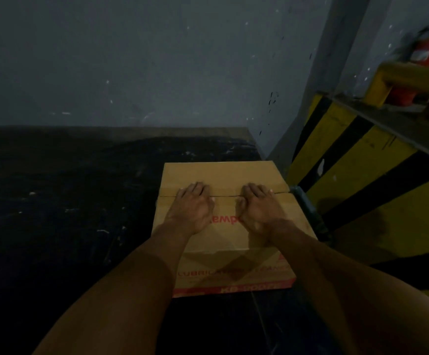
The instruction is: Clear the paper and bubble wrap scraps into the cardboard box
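A brown cardboard box (221,172) with red printing stands on the dark table, its top flaps folded down and meeting along a seam. My left hand (191,203) lies flat on the flaps left of centre, fingers straight across the seam. My right hand (258,204) presses flat on the flaps to the right, fingers also reaching over the seam. Neither hand holds anything. No paper or bubble wrap scraps show; the box's inside is hidden by the flaps.
The dark scuffed table (67,201) stretches left of the box, against a grey wall (131,60). A yellow-and-black striped barrier (362,160) stands close on the right, with a red fire extinguisher (428,51) behind it.
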`<action>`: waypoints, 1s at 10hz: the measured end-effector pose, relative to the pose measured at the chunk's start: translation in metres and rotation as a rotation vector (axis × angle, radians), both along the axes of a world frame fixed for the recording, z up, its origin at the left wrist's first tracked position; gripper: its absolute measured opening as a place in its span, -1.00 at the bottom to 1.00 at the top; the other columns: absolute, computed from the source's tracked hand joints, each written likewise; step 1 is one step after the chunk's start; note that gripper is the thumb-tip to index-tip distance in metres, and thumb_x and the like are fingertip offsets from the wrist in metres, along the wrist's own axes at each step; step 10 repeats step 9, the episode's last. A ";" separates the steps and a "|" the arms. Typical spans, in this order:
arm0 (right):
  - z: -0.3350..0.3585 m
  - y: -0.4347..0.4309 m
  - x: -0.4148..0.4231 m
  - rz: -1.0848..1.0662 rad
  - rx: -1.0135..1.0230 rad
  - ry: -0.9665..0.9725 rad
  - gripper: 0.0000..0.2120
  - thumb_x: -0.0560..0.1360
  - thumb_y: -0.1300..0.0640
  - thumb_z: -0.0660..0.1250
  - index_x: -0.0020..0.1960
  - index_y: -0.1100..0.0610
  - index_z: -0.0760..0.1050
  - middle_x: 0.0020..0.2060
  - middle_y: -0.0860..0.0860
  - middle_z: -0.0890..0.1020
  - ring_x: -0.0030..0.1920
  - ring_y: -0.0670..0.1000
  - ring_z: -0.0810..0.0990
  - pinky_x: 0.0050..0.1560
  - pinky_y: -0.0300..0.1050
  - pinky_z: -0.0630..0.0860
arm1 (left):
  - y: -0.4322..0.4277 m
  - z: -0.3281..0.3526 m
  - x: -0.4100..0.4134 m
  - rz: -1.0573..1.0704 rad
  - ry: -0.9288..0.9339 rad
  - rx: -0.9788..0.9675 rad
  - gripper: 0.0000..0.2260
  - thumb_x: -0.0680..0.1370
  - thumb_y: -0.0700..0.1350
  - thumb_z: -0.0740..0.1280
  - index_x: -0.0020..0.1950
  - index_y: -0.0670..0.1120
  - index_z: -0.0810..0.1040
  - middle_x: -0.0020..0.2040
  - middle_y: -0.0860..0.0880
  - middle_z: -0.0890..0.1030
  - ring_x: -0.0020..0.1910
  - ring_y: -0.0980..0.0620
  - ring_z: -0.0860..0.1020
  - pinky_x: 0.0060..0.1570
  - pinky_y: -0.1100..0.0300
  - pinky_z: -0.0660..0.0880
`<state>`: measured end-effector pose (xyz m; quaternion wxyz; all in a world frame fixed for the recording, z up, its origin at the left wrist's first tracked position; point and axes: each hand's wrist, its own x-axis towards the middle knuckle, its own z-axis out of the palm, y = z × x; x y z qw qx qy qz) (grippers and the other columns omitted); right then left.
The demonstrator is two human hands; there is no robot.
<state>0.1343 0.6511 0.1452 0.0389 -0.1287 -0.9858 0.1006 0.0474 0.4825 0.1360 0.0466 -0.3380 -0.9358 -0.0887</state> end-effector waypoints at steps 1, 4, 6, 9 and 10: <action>-0.003 0.003 0.000 0.015 -0.001 -0.064 -0.43 0.62 -0.11 -0.14 0.56 0.12 0.01 0.56 0.07 0.05 0.54 0.12 -0.02 0.51 0.06 -0.07 | 0.001 -0.001 0.002 0.030 -0.060 -0.035 -0.51 0.64 0.09 -0.10 0.53 -0.07 0.09 0.56 -0.08 0.09 0.52 -0.06 0.06 0.48 -0.05 0.02; -0.005 0.003 -0.001 0.018 0.017 -0.106 -0.41 0.61 -0.12 -0.20 0.57 0.11 -0.13 0.57 0.03 -0.09 0.55 0.09 -0.15 0.51 0.04 -0.15 | 0.017 0.003 0.022 0.222 -0.197 -0.144 -0.46 0.62 0.12 -0.16 0.56 -0.01 -0.22 0.57 -0.02 -0.22 0.54 -0.02 -0.21 0.49 -0.08 -0.16; -0.004 0.004 -0.002 0.018 0.017 -0.121 -0.38 0.60 -0.16 -0.18 0.57 0.10 -0.13 0.57 0.04 -0.09 0.55 0.11 -0.14 0.51 0.07 -0.16 | 0.015 0.008 0.037 0.250 -0.226 -0.146 -0.47 0.63 0.14 -0.17 0.56 0.01 -0.23 0.57 -0.02 -0.23 0.54 -0.03 -0.23 0.49 -0.08 -0.19; 0.006 -0.012 0.078 0.204 -0.040 -0.146 -0.34 0.60 -0.26 -0.22 0.57 0.08 -0.14 0.57 0.04 -0.11 0.55 0.10 -0.19 0.49 0.09 -0.20 | -0.019 0.006 0.135 0.231 -0.150 -0.055 -0.44 0.61 0.21 -0.20 0.57 0.04 -0.14 0.58 0.00 -0.16 0.54 0.00 -0.18 0.49 -0.05 -0.18; 0.006 -0.012 0.078 0.204 -0.040 -0.146 -0.34 0.60 -0.26 -0.22 0.57 0.08 -0.14 0.57 0.04 -0.11 0.55 0.10 -0.19 0.49 0.09 -0.20 | -0.019 0.006 0.135 0.231 -0.150 -0.055 -0.44 0.61 0.21 -0.20 0.57 0.04 -0.14 0.58 0.00 -0.16 0.54 0.00 -0.18 0.49 -0.05 -0.18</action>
